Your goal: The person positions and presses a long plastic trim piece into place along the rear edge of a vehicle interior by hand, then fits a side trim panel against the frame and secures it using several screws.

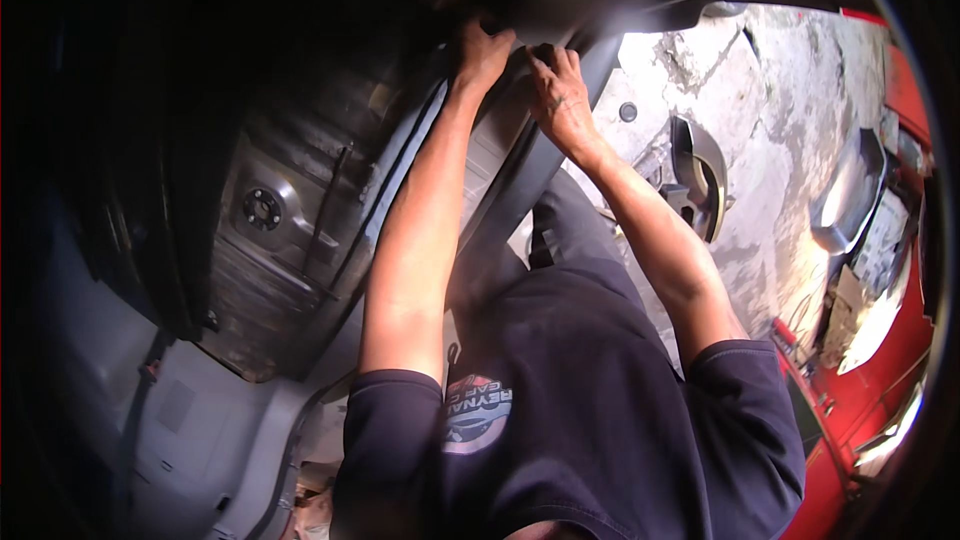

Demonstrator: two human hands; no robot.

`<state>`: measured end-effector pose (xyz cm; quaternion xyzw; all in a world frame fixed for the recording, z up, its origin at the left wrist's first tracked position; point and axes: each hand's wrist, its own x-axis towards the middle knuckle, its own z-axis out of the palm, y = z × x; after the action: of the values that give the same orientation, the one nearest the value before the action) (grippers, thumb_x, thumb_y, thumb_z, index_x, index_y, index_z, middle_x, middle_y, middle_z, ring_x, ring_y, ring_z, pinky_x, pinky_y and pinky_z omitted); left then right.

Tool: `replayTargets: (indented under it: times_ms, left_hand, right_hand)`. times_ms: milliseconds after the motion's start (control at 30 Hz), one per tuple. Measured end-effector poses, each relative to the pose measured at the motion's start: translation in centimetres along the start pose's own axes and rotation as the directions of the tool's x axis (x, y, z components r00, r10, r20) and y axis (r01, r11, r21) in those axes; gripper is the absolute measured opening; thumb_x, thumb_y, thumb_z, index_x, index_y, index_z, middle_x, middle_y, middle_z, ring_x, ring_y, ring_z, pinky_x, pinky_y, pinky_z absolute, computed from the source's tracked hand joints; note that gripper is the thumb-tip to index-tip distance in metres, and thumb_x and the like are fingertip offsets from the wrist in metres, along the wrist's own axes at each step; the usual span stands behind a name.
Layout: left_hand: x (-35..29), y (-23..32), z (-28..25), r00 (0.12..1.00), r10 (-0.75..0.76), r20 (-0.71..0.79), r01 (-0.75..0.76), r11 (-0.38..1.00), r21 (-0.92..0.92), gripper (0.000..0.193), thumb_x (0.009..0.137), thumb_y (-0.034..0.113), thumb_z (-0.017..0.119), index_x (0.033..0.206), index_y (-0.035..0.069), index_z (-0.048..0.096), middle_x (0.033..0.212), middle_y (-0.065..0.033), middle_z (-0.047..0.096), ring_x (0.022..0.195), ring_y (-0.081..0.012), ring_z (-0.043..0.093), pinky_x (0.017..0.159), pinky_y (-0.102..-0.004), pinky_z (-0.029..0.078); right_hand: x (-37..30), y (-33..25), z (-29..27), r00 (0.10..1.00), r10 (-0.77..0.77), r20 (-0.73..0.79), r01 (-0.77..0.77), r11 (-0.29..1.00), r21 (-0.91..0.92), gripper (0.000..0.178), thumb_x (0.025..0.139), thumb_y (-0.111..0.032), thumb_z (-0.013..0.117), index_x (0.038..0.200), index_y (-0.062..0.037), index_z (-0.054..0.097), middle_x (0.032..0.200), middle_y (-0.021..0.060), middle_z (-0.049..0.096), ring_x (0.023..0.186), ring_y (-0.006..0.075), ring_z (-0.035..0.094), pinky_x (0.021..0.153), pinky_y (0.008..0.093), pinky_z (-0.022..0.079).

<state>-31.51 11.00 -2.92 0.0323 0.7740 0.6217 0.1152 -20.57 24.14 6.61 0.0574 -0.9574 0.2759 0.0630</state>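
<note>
Both my arms stretch toward the top of the view, along a car's door opening. My left hand (484,58) is closed with bent fingers at the inner side of the sill, and shadow hides its fingertips. Close to its right, my right hand (560,95) has its fingers curled down at the upper end of a dark sill edge (540,162). Whatever either hand pinches is too dark to make out. A light-coloured strip (402,165) runs beside my left forearm. Left of it lies the bare metal car floor (275,285) with a round bolted cover (262,209).
Grey plastic trim (205,420) and a dark belt-like strap (135,430) are at lower left. Outside, the concrete floor (790,70) bears a curved dark part (712,180) and a small round cap (627,111). A silvery shell-like part (848,195) lies by red bodywork (880,380).
</note>
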Motion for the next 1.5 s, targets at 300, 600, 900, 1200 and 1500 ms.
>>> replayTargets:
  times_ms: [300, 600, 900, 1200, 1500]
  left_hand:
    - [-1.1, 4.3, -0.7, 0.953, -0.302, -0.017, 0.299, 0.95, -0.088, 0.054, 0.086, 0.016, 0.074, 0.132, -0.003, 0.054, 0.096, -0.0179, 0.068, 0.074, -0.0234, 0.063, 0.066, -0.0376, 0.052]
    - [-1.1, 6.6, -2.3, 0.873, -0.469, 0.133, 0.483, 0.869, -0.105, 0.064, 0.091, 0.013, 0.076, 0.146, 0.0, 0.046, 0.109, -0.0208, 0.068, 0.061, -0.0214, 0.065, 0.056, -0.0344, 0.062]
    - [-0.9, 5.4, -3.6, 0.895, -0.405, 0.189, 0.422, 0.905, -0.057, 0.059, 0.094, 0.015, 0.076, 0.144, -0.001, 0.049, 0.09, -0.0147, 0.064, 0.054, -0.0202, 0.064, 0.05, -0.0312, 0.058]
    - [-1.2, 6.7, -2.0, 0.895, -0.43, 0.116, 0.428, 0.903, 0.045, 0.062, 0.095, 0.016, 0.075, 0.147, 0.0, 0.045, 0.101, -0.0174, 0.068, 0.063, -0.0217, 0.068, 0.056, -0.0346, 0.062]
    - [-1.5, 7.7, -1.7, 0.875, -0.473, 0.098, 0.473, 0.881, 0.027, 0.062, 0.096, 0.012, 0.071, 0.149, 0.001, 0.04, 0.113, -0.0223, 0.065, 0.063, -0.0253, 0.068, 0.056, -0.0366, 0.062]
  right_hand:
    - [-0.4, 0.3, 0.3, 1.0, 0.012, -0.025, -0.013, 0.999, -0.045, 0.047, 0.089, -0.005, 0.06, 0.135, 0.0031, 0.06, 0.127, 0.0197, 0.056, 0.114, 0.0371, 0.052, 0.098, 0.0434, 0.047]
    - [-3.9, 0.9, 0.4, 0.962, 0.267, -0.051, -0.251, 0.945, 0.207, 0.056, 0.084, 0.0, 0.067, 0.14, -0.0026, 0.058, 0.119, 0.0182, 0.059, 0.113, 0.037, 0.059, 0.096, 0.0431, 0.051]
    - [-3.8, -0.3, 1.9, 0.911, 0.388, -0.138, -0.288, 0.839, 0.461, 0.04, 0.087, 0.0, 0.066, 0.127, -0.0028, 0.06, 0.104, 0.0175, 0.058, 0.099, 0.0401, 0.064, 0.086, 0.0463, 0.055]
    - [-3.9, 0.0, 1.9, 0.892, 0.411, -0.19, -0.275, 0.824, 0.495, 0.042, 0.088, 0.001, 0.067, 0.129, 0.0002, 0.058, 0.114, 0.0191, 0.057, 0.098, 0.0384, 0.065, 0.086, 0.0447, 0.056]
    - [-4.0, 0.4, 2.1, 0.885, 0.443, -0.141, -0.324, 0.805, 0.497, 0.044, 0.09, 0.001, 0.066, 0.133, -0.0013, 0.058, 0.105, 0.017, 0.059, 0.095, 0.0359, 0.066, 0.084, 0.0431, 0.055]
